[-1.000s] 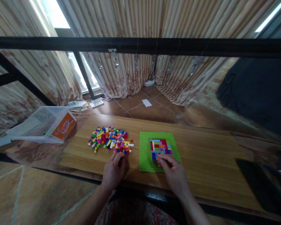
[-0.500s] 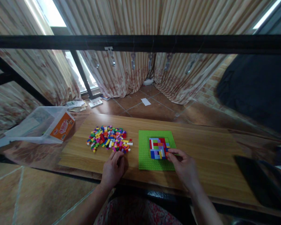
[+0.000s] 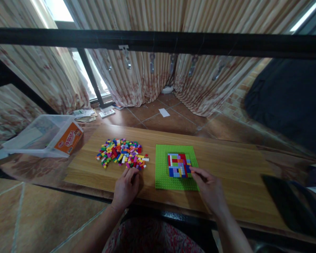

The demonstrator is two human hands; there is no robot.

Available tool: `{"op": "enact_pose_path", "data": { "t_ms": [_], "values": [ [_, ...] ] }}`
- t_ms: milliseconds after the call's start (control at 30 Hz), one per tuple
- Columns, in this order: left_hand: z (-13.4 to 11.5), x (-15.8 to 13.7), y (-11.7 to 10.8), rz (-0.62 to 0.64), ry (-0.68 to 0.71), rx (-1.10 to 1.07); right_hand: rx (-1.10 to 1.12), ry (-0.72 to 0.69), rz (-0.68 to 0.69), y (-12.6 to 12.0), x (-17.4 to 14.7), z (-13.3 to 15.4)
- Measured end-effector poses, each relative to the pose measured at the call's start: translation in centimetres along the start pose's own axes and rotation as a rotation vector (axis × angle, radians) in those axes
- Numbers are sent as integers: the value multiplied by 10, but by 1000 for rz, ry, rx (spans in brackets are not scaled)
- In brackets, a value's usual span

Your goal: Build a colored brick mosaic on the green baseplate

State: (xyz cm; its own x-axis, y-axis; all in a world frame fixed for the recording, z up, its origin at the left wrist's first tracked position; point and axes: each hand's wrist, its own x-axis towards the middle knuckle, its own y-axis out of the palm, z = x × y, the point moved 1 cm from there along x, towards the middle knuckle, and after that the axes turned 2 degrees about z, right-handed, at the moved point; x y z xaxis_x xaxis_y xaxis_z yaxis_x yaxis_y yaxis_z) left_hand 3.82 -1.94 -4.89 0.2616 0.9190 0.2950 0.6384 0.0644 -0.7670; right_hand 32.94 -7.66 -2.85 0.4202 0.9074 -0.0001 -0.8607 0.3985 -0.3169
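My right hand is at the right side of the built block of colourful toy bricks. Its thumb and index finger pinch a small orange brick, mostly covered by the fingertips. The build has red, blue, white, yellow and lavender bricks and sits on a green studded baseplate. My left hand rests on the table, curled closed at the near edge of a heap of loose toy bricks. What its fingers hold, if anything, is hidden.
The wooden table carries everything. A clear plastic bin with an orange label stands at the left. A dark flat object lies at the right end. A black metal bar with hanging clips crosses beyond the table, before striped curtains.
My right hand has shifted slightly right, off the build's edge, with the orange brick between its fingertips. My left hand stays by the heap. The view has tilted slightly.
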Motion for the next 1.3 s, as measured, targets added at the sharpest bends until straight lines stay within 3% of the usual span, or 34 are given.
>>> {"op": "enact_pose_path", "data": {
  "t_ms": [233, 600, 1000, 1300],
  "values": [
    [0, 0, 1, -8, -8, -8, -238, -64, 39, 31, 3, 9],
    [2, -1, 2, 15, -20, -16, -656, -154, -23, 47, 3, 21],
    [2, -2, 3, 5, -15, -12, -778, -171, -31, 51, 1, 22],
    [3, -2, 4, 7, -17, -22, -673, -180, 21, 47, 3, 20]
  ]
}}
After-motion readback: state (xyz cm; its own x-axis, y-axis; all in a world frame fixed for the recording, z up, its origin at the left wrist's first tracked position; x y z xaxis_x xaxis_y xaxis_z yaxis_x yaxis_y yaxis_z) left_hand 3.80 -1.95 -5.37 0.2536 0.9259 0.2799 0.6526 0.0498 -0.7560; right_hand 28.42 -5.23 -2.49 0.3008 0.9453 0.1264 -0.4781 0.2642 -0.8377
